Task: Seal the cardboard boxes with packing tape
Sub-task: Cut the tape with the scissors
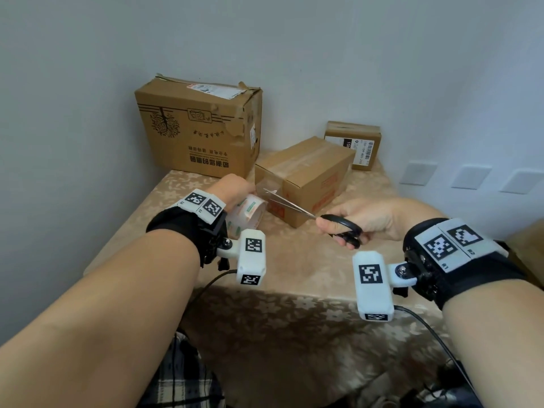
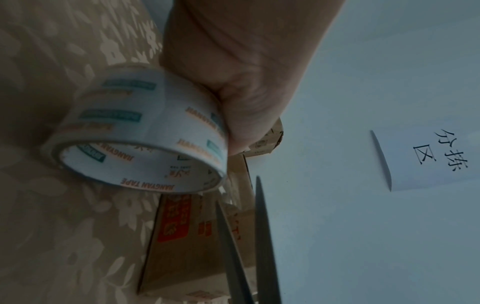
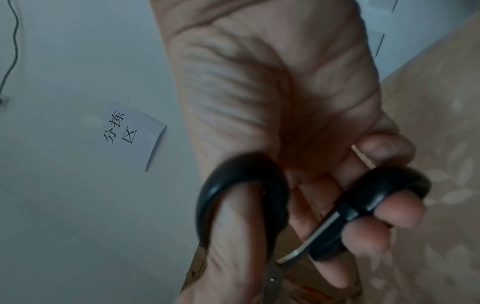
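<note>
With the left hand [image 1: 235,187] gripping the tape roll [image 1: 248,214] taut off the middle box [image 1: 306,175], the right hand [image 1: 362,222] (fingers through the scissors [image 1: 290,205]) should snip close to the box.

Head view evenly lit, soft daylight, wide-angle bending at edges. Both wrist views dim, bluish. My scissors' handles [image 3: 272,197] motion-blurred; tape roll [image 2: 145,131] soft, slightly smeared.

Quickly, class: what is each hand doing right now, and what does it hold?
Left hand: grips the white printed roll of packing tape.
Right hand: thumb and fingers through the black-handled steel scissors, blades open.
</note>
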`<state>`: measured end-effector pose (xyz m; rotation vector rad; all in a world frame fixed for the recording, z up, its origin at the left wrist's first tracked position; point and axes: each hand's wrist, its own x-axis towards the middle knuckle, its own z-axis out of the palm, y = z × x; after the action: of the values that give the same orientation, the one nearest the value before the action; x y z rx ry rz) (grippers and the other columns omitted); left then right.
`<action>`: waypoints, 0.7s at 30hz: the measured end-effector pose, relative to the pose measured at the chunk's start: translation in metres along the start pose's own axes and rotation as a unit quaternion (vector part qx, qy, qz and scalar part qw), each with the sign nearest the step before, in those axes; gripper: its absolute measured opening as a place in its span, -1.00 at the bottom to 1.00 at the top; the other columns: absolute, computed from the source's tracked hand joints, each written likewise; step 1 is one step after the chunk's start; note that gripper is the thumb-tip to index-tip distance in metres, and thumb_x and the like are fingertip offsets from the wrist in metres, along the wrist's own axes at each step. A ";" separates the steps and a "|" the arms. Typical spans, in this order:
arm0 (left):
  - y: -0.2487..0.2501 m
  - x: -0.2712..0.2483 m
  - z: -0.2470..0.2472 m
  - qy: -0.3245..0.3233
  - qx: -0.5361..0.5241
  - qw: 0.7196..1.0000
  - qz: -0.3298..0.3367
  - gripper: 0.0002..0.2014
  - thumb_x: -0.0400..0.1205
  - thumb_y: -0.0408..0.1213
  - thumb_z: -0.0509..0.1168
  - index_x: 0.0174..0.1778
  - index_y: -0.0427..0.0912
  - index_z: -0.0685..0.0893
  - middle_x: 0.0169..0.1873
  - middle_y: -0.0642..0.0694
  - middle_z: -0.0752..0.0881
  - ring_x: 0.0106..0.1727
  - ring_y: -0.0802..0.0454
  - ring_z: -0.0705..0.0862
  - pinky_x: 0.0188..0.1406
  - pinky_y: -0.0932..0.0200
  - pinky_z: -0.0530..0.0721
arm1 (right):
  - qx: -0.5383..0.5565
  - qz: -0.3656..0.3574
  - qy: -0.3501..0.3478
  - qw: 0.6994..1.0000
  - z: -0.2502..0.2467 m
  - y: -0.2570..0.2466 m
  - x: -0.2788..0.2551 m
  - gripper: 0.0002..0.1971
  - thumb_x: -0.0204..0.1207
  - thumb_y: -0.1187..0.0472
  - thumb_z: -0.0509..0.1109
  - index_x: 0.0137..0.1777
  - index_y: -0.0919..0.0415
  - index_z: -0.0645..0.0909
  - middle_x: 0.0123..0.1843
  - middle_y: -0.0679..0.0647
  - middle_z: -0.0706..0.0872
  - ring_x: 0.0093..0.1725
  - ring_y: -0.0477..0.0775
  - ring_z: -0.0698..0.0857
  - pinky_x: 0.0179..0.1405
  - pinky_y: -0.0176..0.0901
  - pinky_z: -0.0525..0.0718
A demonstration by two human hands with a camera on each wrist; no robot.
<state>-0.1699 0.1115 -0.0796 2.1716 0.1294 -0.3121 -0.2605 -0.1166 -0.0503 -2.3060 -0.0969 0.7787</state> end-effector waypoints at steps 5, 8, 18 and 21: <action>0.000 0.001 0.001 0.009 0.019 1.000 -0.016 -0.69 0.58 -0.16 0.35 0.04 -0.37 0.74 -0.19 -0.29 0.76 -0.25 -0.11 0.63 -0.21 0.05 0.52 | 0.017 0.044 0.013 0.999 -0.001 0.007 0.003 -0.32 0.15 -0.39 0.30 0.06 0.16 0.62 -0.40 0.02 0.57 -0.47 -0.10 0.44 -0.55 -0.33 0.22; 0.000 0.001 0.001 0.009 0.030 0.999 -0.015 -0.70 0.54 -0.18 0.36 0.04 -0.35 0.73 -0.17 -0.29 0.77 -0.26 -0.11 0.64 -0.21 0.06 0.53 | 0.027 0.039 0.017 0.999 0.004 0.003 0.011 -0.28 0.13 -0.42 0.30 0.09 0.16 0.61 -0.41 0.01 0.58 -0.45 -0.08 0.46 -0.57 -0.34 0.25; -0.006 0.005 -0.002 -0.007 -0.010 1.000 -0.022 -0.68 0.54 -0.15 0.37 0.08 -0.32 0.74 -0.32 -0.19 0.71 -0.33 -0.08 0.60 -0.27 0.06 0.52 | 0.039 0.006 0.054 0.998 0.020 -0.021 0.048 0.01 -0.01 -0.49 0.34 0.20 0.39 0.62 -0.41 0.04 0.61 -0.49 -0.02 0.50 -0.56 -0.25 0.24; -0.006 0.006 -0.002 -0.008 -0.009 1.000 -0.026 -0.71 0.57 -0.20 0.34 0.11 -0.33 0.73 -0.34 -0.19 0.67 -0.38 -0.07 0.58 -0.30 0.09 0.51 | 0.045 0.000 0.061 0.997 0.020 -0.021 0.052 -0.02 -0.01 -0.48 0.36 0.18 0.38 0.63 -0.42 0.03 0.61 -0.48 -0.02 0.49 -0.55 -0.24 0.23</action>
<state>-0.1653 0.1166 -0.0844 2.1495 0.1789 -0.3569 -0.2261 -0.0745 -0.0754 -2.2616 -0.0073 0.6269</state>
